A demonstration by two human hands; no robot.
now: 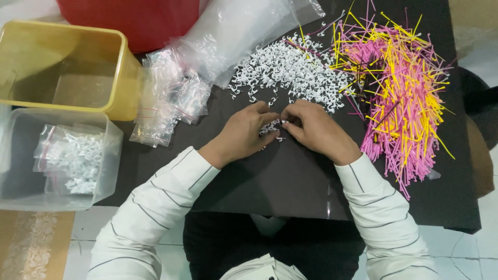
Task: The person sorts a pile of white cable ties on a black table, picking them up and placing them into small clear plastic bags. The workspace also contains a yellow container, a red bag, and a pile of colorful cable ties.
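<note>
Both hands meet over the dark counter (290, 181): the left hand (241, 136) cups a small cluster of white plastic clips (271, 127), the right hand (317, 132) pinches one. Better to keep fingertips low and close to the loose clip pile (290, 70), pulling few clips at once.

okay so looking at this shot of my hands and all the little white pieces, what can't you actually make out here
- Head view: what the left hand and right hand pinch; curled fingers cover most of the small white pieces.
- Shape of each piece in the white pile: too small.
- Red container: cut off by the top edge.
- Contents of the filled bags: blurred by the clear tub wall.
</note>
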